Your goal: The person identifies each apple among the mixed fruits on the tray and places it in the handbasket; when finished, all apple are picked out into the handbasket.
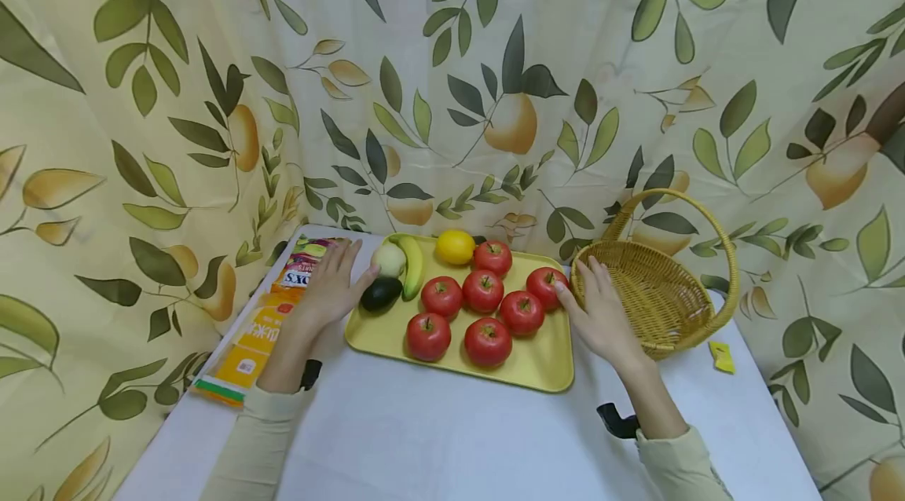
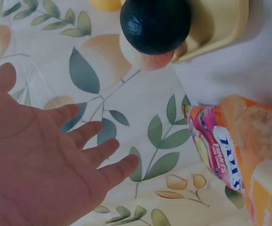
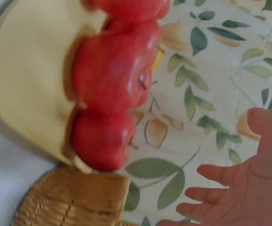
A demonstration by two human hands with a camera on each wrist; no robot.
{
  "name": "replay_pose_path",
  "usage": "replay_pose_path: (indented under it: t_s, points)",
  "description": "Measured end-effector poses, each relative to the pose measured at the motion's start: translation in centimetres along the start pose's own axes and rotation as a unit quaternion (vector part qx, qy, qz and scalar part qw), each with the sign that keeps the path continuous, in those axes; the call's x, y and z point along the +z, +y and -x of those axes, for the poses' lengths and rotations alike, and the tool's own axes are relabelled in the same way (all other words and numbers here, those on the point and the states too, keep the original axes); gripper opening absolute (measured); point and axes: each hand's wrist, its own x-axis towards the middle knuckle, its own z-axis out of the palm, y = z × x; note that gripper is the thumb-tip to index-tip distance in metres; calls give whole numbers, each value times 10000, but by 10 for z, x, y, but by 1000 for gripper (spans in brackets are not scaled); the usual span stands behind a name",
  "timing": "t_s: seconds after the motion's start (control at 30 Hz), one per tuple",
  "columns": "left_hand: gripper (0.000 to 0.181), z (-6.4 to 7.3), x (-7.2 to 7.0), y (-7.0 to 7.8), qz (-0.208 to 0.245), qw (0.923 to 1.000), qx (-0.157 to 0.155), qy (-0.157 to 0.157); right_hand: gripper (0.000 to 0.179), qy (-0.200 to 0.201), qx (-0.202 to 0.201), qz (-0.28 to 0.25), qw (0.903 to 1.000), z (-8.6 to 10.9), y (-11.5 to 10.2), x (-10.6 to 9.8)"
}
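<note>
My left hand (image 1: 328,289), fingers spread and straight, hovers beside the left end of a yellow tray (image 1: 544,367), above the snack bags. Closest to its thumb is a dark avocado (image 1: 382,294), beside a pale round fruit or vegetable (image 1: 389,259) and a banana (image 1: 412,265). A lemon (image 1: 456,247) and several red apples (image 1: 488,341) fill the tray's middle and right. Between the tray's right end and a wicker basket (image 1: 654,277) is my right hand (image 1: 601,316), also with extended fingers. Its thumb overlaps the rightmost apple (image 3: 103,141) in the head view. Neither hand holds anything.
At the table's left edge lie a Fox's candy bag (image 1: 298,269) and an orange food bag (image 1: 247,352). The basket's tall handle arches up at the right. A small yellow packet (image 1: 722,357) lies nearby. A leaf-patterned curtain (image 1: 452,93) borders the white table (image 1: 424,438).
</note>
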Motion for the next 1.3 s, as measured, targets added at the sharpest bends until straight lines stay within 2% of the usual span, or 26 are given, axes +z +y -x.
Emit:
replay_pose_path:
  t_s: [0.2, 0.43, 0.53, 0.63, 0.77, 0.9, 1.0, 1.1, 1.3]
  points:
    - [87, 4, -2, 2, 644, 9979, -90, 70, 77, -189, -74, -301, 9993, 2, -15, 5]
    - [78, 10, 2, -3, 1386, 9898, -243, 227, 75, -195, -52, -699, 9974, 4, -29, 18]
    - [79, 10, 7, -8, 1847, 9816, -382, 286, 71, -44, -54, -912, 9958, 6, -35, 23]
    - [79, 11, 15, -9, 2419, 9680, -565, 344, 66, 72, 14, -1156, 9933, 9, -38, 28]
    - [77, 13, 25, -10, 2918, 9528, -759, 368, 64, -140, 313, -1636, 9859, 13, -42, 35]
    - [76, 15, 35, -13, 3132, 9454, -866, 247, 64, -508, 650, -1987, 9766, 18, -43, 42]
    - [78, 14, 43, -16, 3287, 9402, -887, 131, 62, -610, 800, -2169, 9710, 22, -41, 47]
    - [79, 13, 51, -19, 3497, 9326, -892, 38, 57, -635, 835, -2336, 9667, 26, -39, 53]
    - [74, 13, 60, -17, 3627, 9235, -1248, 42, 54, -899, 728, -2670, 9567, 31, -35, 66]
